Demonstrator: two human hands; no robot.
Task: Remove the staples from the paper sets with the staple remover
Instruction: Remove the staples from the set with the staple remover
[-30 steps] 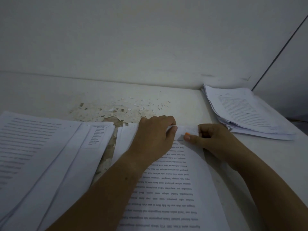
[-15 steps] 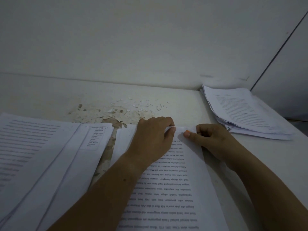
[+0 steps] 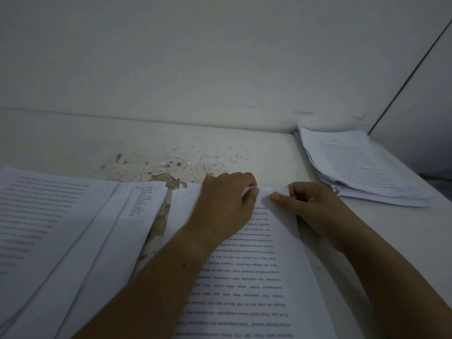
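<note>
Both hands meet at the paper set's (image 3: 256,277) top corner, centre frame.
The left hand (image 3: 225,204) pinches the top edge. Just right of it, the right hand (image 3: 310,206) pinches the corner by an orange tip (image 3: 276,192). The sheets run lengthwise towards the bottom edge.

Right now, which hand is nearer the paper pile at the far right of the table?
Right. The right hand is just left of the pile, pinching the printed sheet; the left hand is farther left on the same sheet.

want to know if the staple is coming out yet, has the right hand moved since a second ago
No. The right hand keeps the same gap to the paper stack by the wall, still pinching the top corner of the paper set.
</note>
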